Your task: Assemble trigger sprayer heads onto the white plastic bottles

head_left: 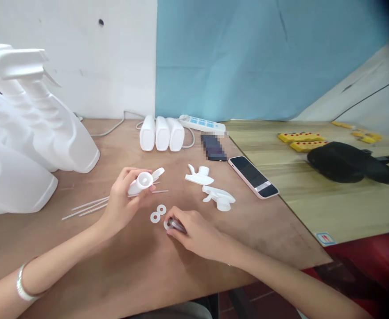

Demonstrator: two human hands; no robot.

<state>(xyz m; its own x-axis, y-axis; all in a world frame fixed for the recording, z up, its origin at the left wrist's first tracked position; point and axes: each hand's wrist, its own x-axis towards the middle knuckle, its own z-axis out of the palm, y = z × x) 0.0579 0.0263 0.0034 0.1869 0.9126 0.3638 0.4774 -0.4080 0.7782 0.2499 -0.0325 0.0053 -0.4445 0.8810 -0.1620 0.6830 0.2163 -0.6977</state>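
Spray head [144, 180] pinched in my left grip [122, 200]; right grip [194, 232] pinches dark object [177, 225]; washers [152, 217] just left, pink-edged phone [252, 176] farther right.

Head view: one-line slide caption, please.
Left hand gripping a white spray head; right hand holding a small dark object by a white ring, above a brown tabletop.

White on the spray head [141, 184] in the left hand [123, 195], dark grey on the object [177, 225] in the right hand [196, 232], white washers [152, 217] between them! Beyond the right, a pink-rimmed phone [252, 176]; brown tabletop [141, 274] beneath, blue sheet [231, 57] ahead.
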